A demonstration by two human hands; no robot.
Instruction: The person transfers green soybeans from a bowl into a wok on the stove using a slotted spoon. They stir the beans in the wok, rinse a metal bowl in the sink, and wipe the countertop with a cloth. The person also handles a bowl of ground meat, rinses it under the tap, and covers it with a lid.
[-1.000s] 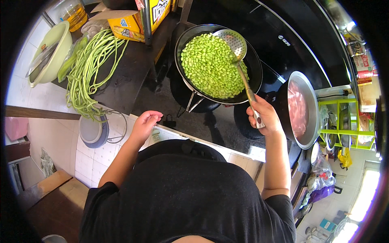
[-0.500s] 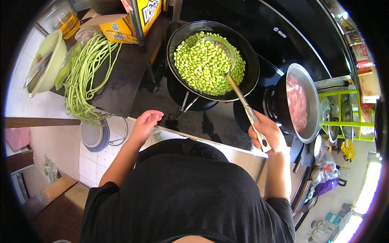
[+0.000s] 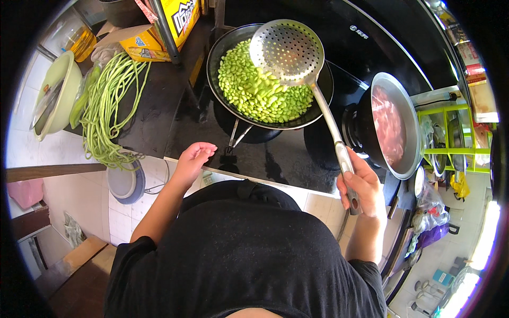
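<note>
My right hand [image 3: 365, 183] grips the long metal handle of a perforated steel skimmer [image 3: 289, 50]. The skimmer's round bowl is tipped over above the far right part of a black wok [image 3: 212, 79] on the stove. Shelled green beans [image 3: 260, 100], which look like edamame, lie in a thick layer in the wok. Those just below and left of the bowl are blurred. Over the counter's front edge, my left hand [image 3: 195, 159] hovers apart from the wok, its fingers loosely curled together around nothing visible.
A pot of pinkish contents [image 3: 389, 127] stands right of the wok, with a green rack [image 3: 445, 151] beyond it. Long green beans [image 3: 108, 106] hang over the counter's left front edge, next to a pale green bowl [image 3: 68, 95]. A yellow box [image 3: 146, 45] sits behind them.
The skimmer has risen out of the beans and turned over, its bowl now above the wok. My right hand has shifted slightly right. My left hand stays near the counter edge.
</note>
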